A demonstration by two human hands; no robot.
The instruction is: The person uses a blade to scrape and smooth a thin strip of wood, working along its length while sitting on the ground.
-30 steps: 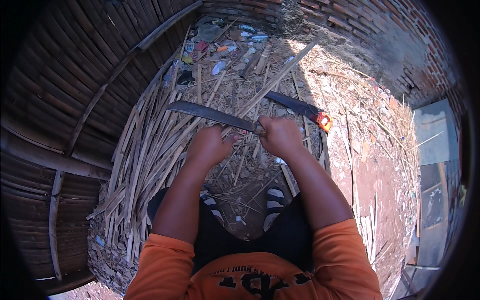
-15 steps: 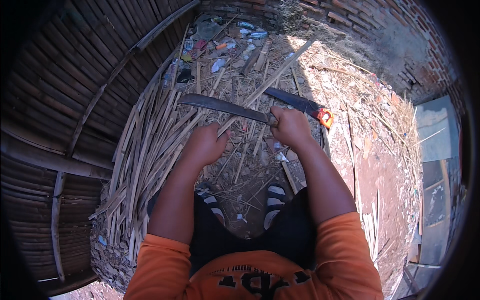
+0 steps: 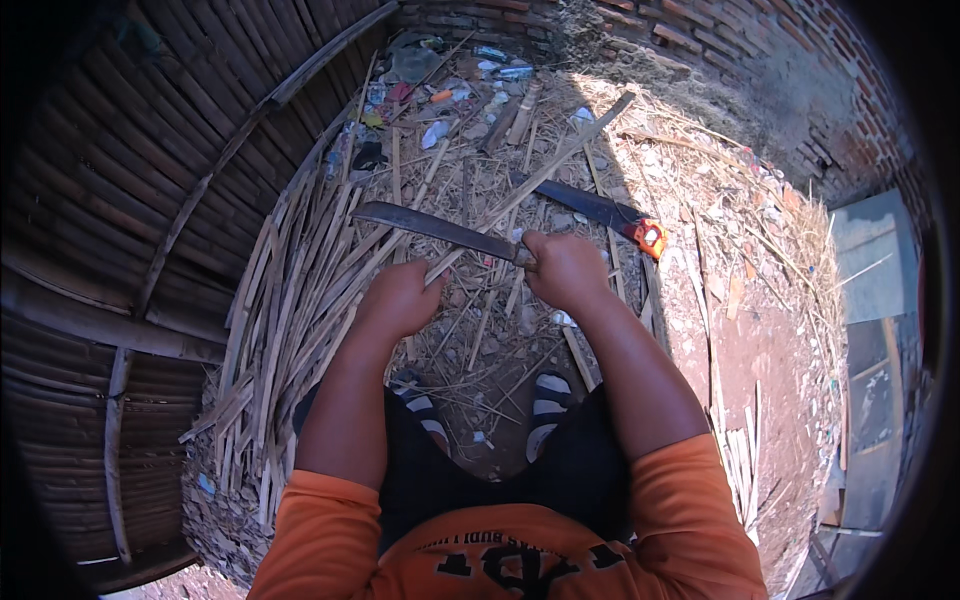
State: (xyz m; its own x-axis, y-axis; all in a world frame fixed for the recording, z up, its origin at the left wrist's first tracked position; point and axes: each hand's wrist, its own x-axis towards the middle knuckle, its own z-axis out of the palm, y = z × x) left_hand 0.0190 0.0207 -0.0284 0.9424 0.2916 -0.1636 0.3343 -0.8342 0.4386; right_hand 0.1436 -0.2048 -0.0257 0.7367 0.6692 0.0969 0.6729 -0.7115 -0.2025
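My right hand (image 3: 568,272) is closed round the handle of a machete (image 3: 435,227), whose dark blade points left. The blade lies across a long bamboo strip (image 3: 560,158); whether it touches or cuts into it I cannot tell. Closed on the near end of that strip is my left hand (image 3: 398,300), just below the blade. From there the strip slants away to the far right. Beyond my right hand, a hand saw (image 3: 590,205) with an orange handle rests on the ground.
A heap of split bamboo strips (image 3: 275,320) lies along the woven bamboo wall (image 3: 90,190) at left. Litter (image 3: 435,130) and wood scraps cover the far ground. A brick wall (image 3: 740,40) stands behind. My sandalled feet (image 3: 548,405) are below my hands.
My right hand and the machete have come slightly left and nearer. The left hand has dropped a little nearer to me, and the bamboo strip's far end has shifted slightly nearer.
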